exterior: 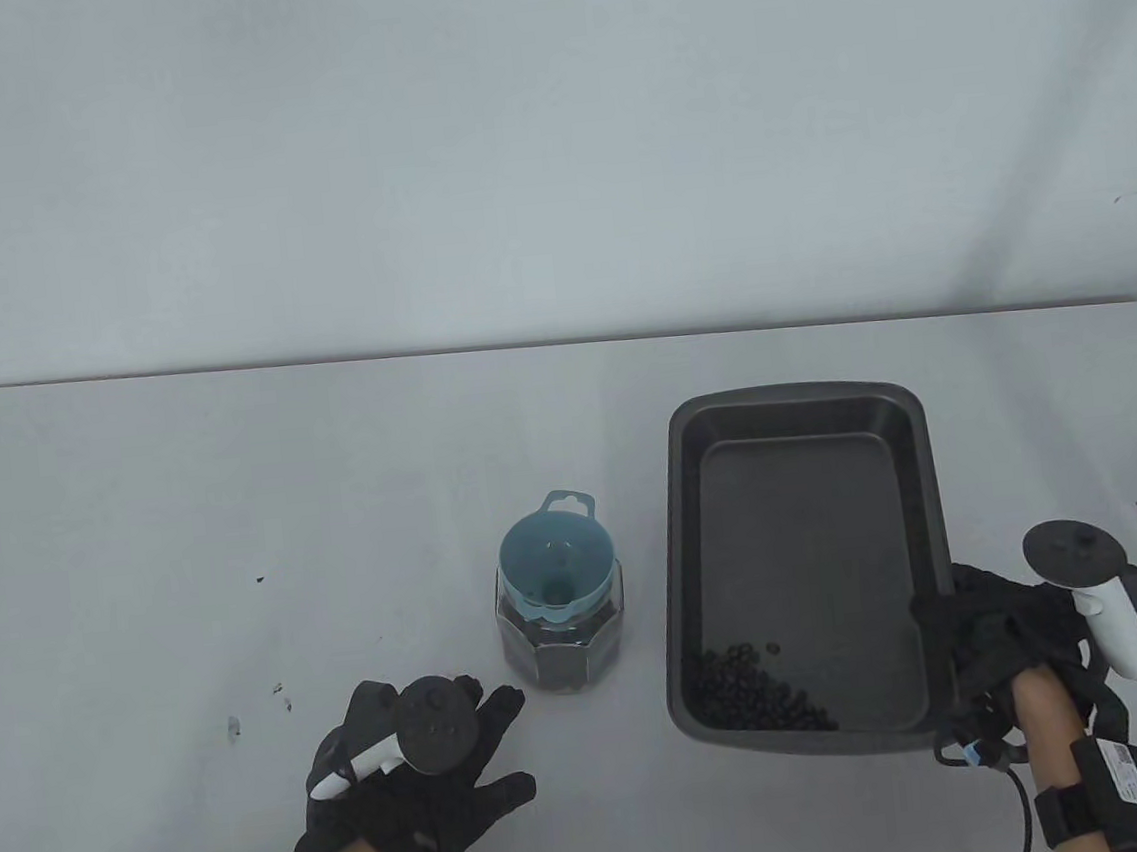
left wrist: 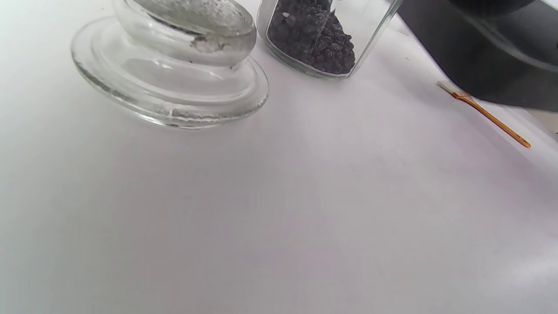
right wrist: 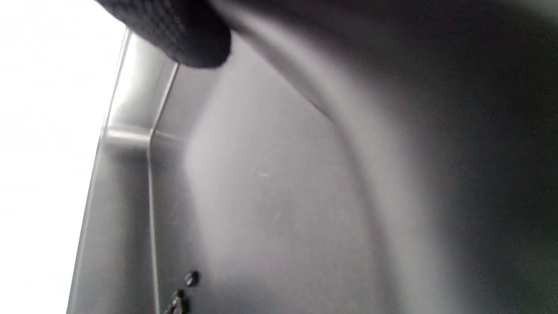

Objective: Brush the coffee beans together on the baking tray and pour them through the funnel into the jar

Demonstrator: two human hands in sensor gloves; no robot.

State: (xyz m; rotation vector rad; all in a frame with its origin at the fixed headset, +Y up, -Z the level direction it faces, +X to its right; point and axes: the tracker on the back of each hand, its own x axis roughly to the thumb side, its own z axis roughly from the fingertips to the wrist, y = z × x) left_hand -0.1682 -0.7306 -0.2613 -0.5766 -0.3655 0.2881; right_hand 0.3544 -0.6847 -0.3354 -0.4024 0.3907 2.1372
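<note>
Dark metal baking tray [exterior: 920, 473] sits at my right on the table [exterior: 234, 498], one only. Coffee beans [exterior: 755, 694] are gathered in its near left corner, too many to count; one or two lie apart from the pile.

My right hand [exterior: 991, 641] grips the tray's near right rim, fingers curled over the edge; the right wrist view shows one fingertip [right wrist: 183, 35] on the rim, inner wall below. My left hand [exterior: 416, 772] lies flat on the table near the jar, fingers spread and straight, holding nothing.

One glass jar [exterior: 561, 638] stands just left of the tray, already part filled with beans, one blue funnel [exterior: 554, 568] seated in its mouth. Left wrist view also shows one glass lid [left wrist: 170, 65] beside the jar and one wooden-handled brush [left wrist: 488, 114] lying by the tray's outer wall.

Judgement: brushing looks done; the pour is the step in hand. Next move calls for lifting the tray, bringing the bean corner over the funnel and tilting slowly. Left hand should probably steady the jar, since the funnel is narrow.
</note>
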